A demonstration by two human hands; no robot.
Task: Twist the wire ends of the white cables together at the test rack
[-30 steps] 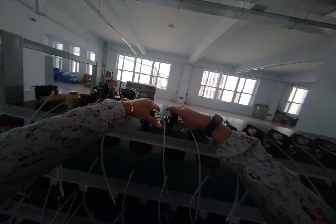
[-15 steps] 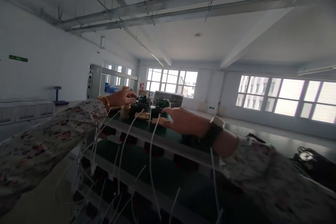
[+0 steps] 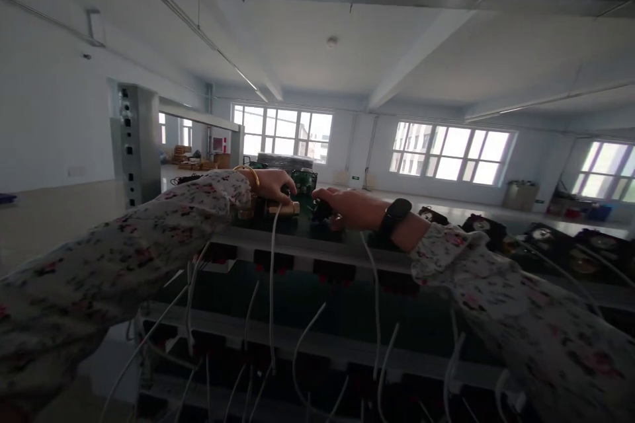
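Observation:
On the rack's top shelf, my left hand (image 3: 272, 185) is closed round the dark upper part of a device with a brass fitting (image 3: 284, 209); a white cable hangs from it. My right hand (image 3: 344, 206) is curled on a small black device (image 3: 321, 210) to the right, its fingertips pressed around it. Behind and between the hands stands a green circuit board (image 3: 304, 181). How far the fingers wrap round each device is partly hidden.
Several black devices with round faces line the shelf at right, one being (image 3: 489, 230). Lower shelves carry dark units with hanging white cables (image 3: 376, 297). A metal post (image 3: 141, 145) stands at left.
The view has turned right and nearer the shelf. My left hand has gone from open beside the devices to closed on one; my right hand has closed on a black device.

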